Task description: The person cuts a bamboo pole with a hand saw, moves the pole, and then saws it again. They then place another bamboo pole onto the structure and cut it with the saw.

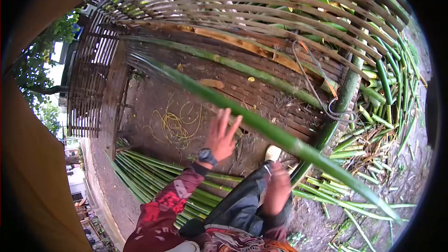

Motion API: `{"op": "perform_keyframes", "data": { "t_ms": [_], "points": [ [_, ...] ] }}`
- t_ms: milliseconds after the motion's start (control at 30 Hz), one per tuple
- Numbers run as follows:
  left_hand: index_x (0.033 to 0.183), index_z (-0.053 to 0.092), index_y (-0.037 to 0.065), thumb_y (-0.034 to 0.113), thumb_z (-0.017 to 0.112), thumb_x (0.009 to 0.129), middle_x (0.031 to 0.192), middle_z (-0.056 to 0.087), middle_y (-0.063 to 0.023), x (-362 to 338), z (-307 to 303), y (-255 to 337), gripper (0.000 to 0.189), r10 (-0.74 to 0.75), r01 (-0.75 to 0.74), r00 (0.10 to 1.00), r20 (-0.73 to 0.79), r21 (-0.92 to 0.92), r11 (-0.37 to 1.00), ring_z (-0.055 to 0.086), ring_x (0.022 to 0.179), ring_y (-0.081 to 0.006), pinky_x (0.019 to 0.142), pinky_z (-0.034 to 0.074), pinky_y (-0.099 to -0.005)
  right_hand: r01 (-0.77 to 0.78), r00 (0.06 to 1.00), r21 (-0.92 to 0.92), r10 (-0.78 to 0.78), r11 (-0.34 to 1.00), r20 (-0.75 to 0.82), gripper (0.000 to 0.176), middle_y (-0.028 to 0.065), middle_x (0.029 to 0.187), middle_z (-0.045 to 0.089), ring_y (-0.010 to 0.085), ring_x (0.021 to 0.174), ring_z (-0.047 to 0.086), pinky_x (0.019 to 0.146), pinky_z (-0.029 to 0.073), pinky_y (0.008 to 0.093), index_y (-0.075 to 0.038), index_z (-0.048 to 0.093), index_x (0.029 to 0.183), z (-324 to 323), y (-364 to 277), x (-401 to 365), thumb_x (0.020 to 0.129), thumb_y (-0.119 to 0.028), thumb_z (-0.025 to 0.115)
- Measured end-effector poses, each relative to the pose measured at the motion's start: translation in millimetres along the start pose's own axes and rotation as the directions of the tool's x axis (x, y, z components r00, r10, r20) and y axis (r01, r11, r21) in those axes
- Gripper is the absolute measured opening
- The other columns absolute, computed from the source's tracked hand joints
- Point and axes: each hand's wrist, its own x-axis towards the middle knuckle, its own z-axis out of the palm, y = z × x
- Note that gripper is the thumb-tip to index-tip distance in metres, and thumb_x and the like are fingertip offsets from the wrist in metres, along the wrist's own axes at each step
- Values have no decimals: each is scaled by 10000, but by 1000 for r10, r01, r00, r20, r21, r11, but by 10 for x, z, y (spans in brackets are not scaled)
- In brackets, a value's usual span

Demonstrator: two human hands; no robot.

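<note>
A long green bamboo pole point(261, 123) runs diagonally in front of me, from the upper left to the lower right. My left hand point(221, 139), with a dark wristwatch point(206, 157) just behind it, has its fingers spread, their tips right at the pole's lower edge. Below the pole, close to my knee, my right hand point(277, 189) is smeared by motion, so its fingers cannot be made out. Behind the long pole lies another green bamboo pole point(233, 64), and beyond that a split brown bamboo length point(247, 42).
A bow saw point(322, 70) with orange ends rests near a thick upright-looking bamboo post point(347, 91). Slatted bamboo fencing point(224, 4) spans the back. Bundled green poles point(154, 177) lie at left, cut bamboo pieces point(350, 151) at right. Yellow cord point(175, 128) is tangled on the ground.
</note>
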Motion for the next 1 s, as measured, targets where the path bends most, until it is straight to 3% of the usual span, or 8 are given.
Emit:
{"op": "perform_keyframes", "data": {
  "t_ms": [33,133,233,433,633,767,900,1000],
  "points": [
    [1654,262,211,154,827,751,1697,178,-196,60,46,101,1067,99,-99,995,8,18,995,184,1557,-482,1250,181,-671,58,944,-263,33,963,328,217,131,1194,686,285,1162,641,1017,516,407,-4,627,1121,-94,69,-326,1055,-210,602],
    [1668,228,269,161,849,736,1723,153,-156,484,302,191,1126,205,-205,979,11,53,977,142,1577,-459,1243,135,-711,340,874,-570,-28,748,485,149,115,1301,674,190,1122,652,961,503,324,9,731,1092,-305,-629,-540,988,-11,627],
    [1680,171,299,165,878,699,1745,113,-119,1064,424,73,1217,186,-185,982,-30,25,982,84,1596,-433,1246,54,-727,545,811,-804,-390,236,436,536,182,1519,458,335,1373,433,1137,366,447,-42,534,1375,-1233,-1118,312,893,-109,759],
    [1343,620,216,-32,647,808,1272,590,-53,1793,642,-201,591,269,-245,937,-221,131,961,440,1376,-345,1210,170,-730,7,847,-919,-487,-393,214,1290,170,1730,174,417,1577,196,1190,253,739,-217,161,1677,-3534,-1440,1849,674,-503,919],
    [1351,619,230,-110,605,791,1270,613,-72,1842,812,-455,656,337,-327,927,-166,82,941,442,1394,-364,1218,170,-723,-215,900,-841,-435,-497,27,911,80,1470,546,308,1463,430,1173,335,626,-263,424,1529,-4097,-1871,2330,742,-93,851],
    [1402,599,248,-105,594,808,1303,625,-81,1887,694,-780,691,378,-364,922,-87,141,921,455,1395,-381,1222,230,-693,-198,889,-833,-453,-517,70,568,83,1291,614,290,1353,524,1169,342,568,-138,526,1315,-4105,-1919,2120,806,-89,772],
    [1400,605,276,-86,629,805,1357,631,-41,1835,385,-1484,697,238,-239,971,38,265,934,442,1421,-372,1256,183,-679,-53,958,-816,-260,-576,122,562,114,1186,640,320,1119,624,1107,412,556,-108,542,1316,-4079,-1679,1786,817,-132,798],
    [1387,596,162,-46,657,809,1334,631,-124,1664,95,-2006,618,-16,57,988,-154,271,961,496,1365,-387,1222,310,-578,341,820,-882,-355,-326,448,561,127,1073,658,317,984,642,930,518,480,-84,573,1294,-3395,-1287,1502,799,-159,827]
  ]
}}
